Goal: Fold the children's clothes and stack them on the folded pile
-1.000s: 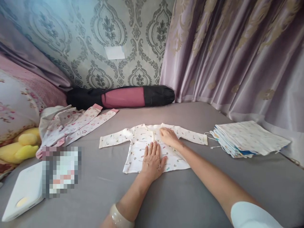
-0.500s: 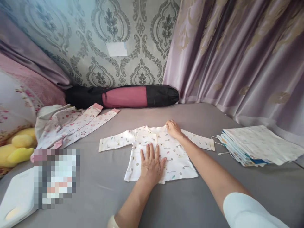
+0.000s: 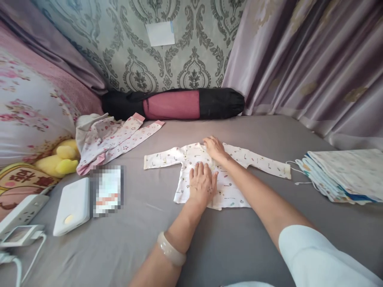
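A small white long-sleeved baby shirt (image 3: 229, 193) with tiny printed figures lies face up on the grey sheet, both sleeves stretched out sideways. My left hand (image 3: 202, 186) presses flat on its front, fingers straight and a little apart. At the neckline rests my right hand (image 3: 216, 150), its fingers loosely extended over the collar and pointing left. The right forearm covers part of the shirt's right side and lower corner.
To the right sits a stack of folded cloths (image 3: 344, 171) with white strings. Pink-patterned baby trousers (image 3: 119, 137) lie at left, near a yellow plush toy (image 3: 64, 157), a white power bank (image 3: 73, 207), a blurred-out item (image 3: 107, 191) and a power strip (image 3: 25, 211). A black-and-pink rolled bag (image 3: 173, 104) lies along the wall.
My right hand has moved from the shirt's right shoulder leftward to the neckline, its fingers loosening. My left hand stays flat on the front. The camera view has shifted left and down.
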Motion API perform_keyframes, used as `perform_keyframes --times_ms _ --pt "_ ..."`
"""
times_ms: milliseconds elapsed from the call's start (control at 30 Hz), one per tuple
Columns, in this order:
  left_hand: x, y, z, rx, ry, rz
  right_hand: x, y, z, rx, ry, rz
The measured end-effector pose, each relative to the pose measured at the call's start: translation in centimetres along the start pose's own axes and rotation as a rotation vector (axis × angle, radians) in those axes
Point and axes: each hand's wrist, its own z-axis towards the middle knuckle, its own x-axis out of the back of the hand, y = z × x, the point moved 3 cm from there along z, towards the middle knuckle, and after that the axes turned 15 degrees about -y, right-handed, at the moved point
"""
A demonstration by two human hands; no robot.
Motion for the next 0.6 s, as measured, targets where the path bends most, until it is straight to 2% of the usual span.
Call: perform_keyframes --times_ms 133,333,467,600 --pt "0.5 -1.8 0.6 0.042 0.008 0.042 -0.6 -3.1 1.1 0.053 -0.069 -0.025" --pt "0.1 -3.3 0.8 0.109 -0.026 0.037 -1.0 -4.3 2.1 0.028 -0.111 -0.048" --pt "0.0 -3.1 0.8 0.176 -0.076 0.033 -1.6 -4.6 2.0 -0.029 -0.016 -0.037" --pt "0.0 -3.0 0.8 0.187 -0.098 0.047 -2.6 -4.6 1.7 -0.076 0.073 -0.011"
